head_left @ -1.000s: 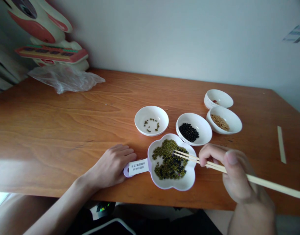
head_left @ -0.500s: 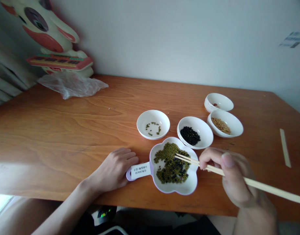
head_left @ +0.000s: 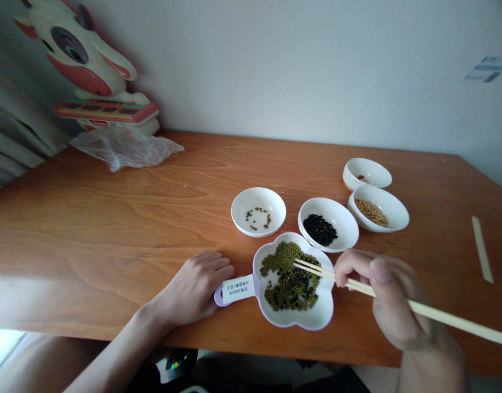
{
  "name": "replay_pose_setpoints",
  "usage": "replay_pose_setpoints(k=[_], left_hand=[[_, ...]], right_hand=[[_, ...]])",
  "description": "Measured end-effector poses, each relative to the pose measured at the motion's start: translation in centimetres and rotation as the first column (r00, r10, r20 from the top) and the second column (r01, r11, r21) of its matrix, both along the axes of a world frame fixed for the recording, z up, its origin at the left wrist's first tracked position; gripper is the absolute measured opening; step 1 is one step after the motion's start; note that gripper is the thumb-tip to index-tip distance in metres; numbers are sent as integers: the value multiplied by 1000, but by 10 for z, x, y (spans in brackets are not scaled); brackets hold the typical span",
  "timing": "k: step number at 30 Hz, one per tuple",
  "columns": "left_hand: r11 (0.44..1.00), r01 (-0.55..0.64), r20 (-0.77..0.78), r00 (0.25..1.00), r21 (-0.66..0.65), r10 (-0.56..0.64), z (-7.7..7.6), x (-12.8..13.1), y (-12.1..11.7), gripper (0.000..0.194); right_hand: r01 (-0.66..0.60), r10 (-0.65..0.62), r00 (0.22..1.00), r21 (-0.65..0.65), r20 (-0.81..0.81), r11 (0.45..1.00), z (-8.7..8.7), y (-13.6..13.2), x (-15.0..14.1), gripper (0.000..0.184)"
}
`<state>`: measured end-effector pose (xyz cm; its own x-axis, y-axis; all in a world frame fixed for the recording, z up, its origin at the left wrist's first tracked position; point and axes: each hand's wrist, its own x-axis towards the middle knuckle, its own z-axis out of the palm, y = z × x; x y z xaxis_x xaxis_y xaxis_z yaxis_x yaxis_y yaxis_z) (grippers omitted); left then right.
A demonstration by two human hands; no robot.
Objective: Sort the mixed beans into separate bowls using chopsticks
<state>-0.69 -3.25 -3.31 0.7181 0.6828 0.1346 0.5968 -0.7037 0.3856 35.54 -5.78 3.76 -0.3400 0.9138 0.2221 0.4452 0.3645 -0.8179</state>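
- Head view: right hand [head_left: 398, 316] at dish's 4 o'clock, pinching chopsticks [head_left: 455, 321]; tips down among the beans, can't tell if one is nipped.
- Left hand [head_left: 199, 284] at 9 o'clock, palm down on desk [head_left: 152, 234], fingers bent, by the handle [head_left: 218, 296]; can't tell if it grips it.
- Flower-shaped dish [head_left: 322, 311], front centre: mixed green and black beans, so looks well short of separated.
- 11 o'clock of dish: white bowl [head_left: 273, 203], sparse scatter, mostly green.
- 1 o'clock: black-bean bowl [head_left: 346, 229], decent pile.
- 2 o'clock: tan-bean bowl [head_left: 396, 210], decent pile.
- 1 o'clock, farther: back bowl [head_left: 379, 173], few reddish bits.
- Judgement: no tan seen in dish; green lags most.
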Motion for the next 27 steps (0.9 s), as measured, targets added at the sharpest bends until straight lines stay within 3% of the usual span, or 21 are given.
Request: replay_pose_setpoints(k=[11,18,27], left_hand=[[1000,-5,11,1000,-14,5,0,0,0,18],[1000,-12,-3,1000,-13,12,2,1,0,17],[1000,-10,-6,1000,-1,10,1,0,0,17]], right_hand=[[8,-12,998,-55,-64,998,-9,-2,13,65],[7,-7,1000,-110,2,994,0,-6,6,66],[-2,4,999,-67,35,998,-3,-4,8,64]])
